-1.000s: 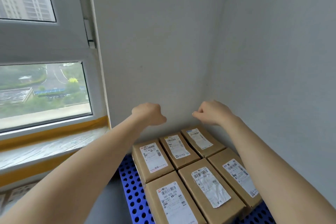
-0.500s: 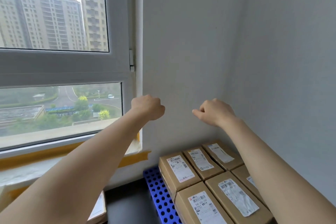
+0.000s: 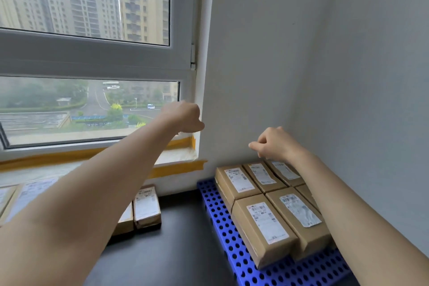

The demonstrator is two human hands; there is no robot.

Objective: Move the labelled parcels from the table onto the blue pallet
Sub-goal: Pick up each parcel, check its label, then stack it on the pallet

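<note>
Several brown labelled parcels (image 3: pixel 263 223) lie flat in two rows on the blue perforated pallet (image 3: pixel 239 260) at the right, against the wall corner. More labelled parcels (image 3: pixel 146 206) lie on the dark table (image 3: pixel 176 244) at the left, partly hidden by my left forearm. My left hand (image 3: pixel 185 115) is stretched out in the air in front of the window frame, fingers curled, holding nothing. My right hand (image 3: pixel 276 144) hovers above the far row of parcels on the pallet, fingers loosely curled, empty.
A window (image 3: pixel 88 58) with a sill edged in orange tape (image 3: pixel 181 166) runs along the left. Grey walls (image 3: pixel 325 65) meet in a corner behind the pallet. More parcels (image 3: pixel 30 190) lie at the far left on the table.
The view has swung left and up, bringing the table's parcels into sight. Both hands have drifted left with it, away from the pallet's far corner; neither holds anything.
</note>
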